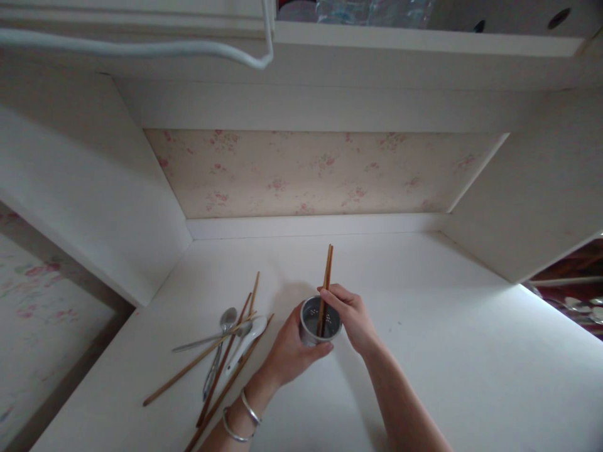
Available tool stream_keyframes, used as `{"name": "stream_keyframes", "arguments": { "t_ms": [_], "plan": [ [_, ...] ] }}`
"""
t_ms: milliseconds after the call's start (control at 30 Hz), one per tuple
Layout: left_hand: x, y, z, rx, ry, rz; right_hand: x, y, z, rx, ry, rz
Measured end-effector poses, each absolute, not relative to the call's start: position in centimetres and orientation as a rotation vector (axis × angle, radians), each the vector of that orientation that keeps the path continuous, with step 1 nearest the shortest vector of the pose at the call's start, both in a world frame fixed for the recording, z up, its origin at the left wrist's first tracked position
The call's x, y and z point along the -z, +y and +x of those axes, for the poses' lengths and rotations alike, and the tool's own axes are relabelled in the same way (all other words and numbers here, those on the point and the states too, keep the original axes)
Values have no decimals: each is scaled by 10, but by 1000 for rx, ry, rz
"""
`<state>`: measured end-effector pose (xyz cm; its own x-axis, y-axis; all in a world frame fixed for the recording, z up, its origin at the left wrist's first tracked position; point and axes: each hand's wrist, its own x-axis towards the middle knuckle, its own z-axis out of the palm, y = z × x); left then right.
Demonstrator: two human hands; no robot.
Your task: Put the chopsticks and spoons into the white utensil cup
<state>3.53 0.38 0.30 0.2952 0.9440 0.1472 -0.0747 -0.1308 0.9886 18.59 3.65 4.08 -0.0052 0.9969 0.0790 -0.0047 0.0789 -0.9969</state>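
Observation:
My left hand (294, 351) is wrapped round a metal cup (309, 338) with small holes in its bottom, tilted so that its inside shows. Between the fingers of my right hand (351, 314) is a pair of wooden chopsticks (328, 267), their lower ends inside the cup. Left of the cup, several loose chopsticks (181, 373) lie crossed on the white desk top. Among them are a metal spoon (228, 317), a second metal spoon partly covered, and a white spoon (245, 342).
The white desk top (461, 351) sits between two side panels, with flowered wallpaper (320, 176) behind. Overhead runs a shelf (424, 39) holding clear plastic items. A white cable (141, 47) hangs at the upper left. More objects (577, 304) show beyond the right edge.

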Motion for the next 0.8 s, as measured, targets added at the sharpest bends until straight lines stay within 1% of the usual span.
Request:
{"name": "stream_keyframes", "arguments": {
  "t_ms": [600, 700, 800],
  "plan": [
    [-6, 3, 36, -1090, 864, 1401, -34, 34, 184, -1220, -1178, -1148],
    [-8, 3, 35, -1093, 881, 1418, -28, 34, 184, -1295, -1090, -1085],
    [-9, 2, 36, -1107, 885, 1413, -20, 32, 188, -1450, -1070, -931]
  ]
}}
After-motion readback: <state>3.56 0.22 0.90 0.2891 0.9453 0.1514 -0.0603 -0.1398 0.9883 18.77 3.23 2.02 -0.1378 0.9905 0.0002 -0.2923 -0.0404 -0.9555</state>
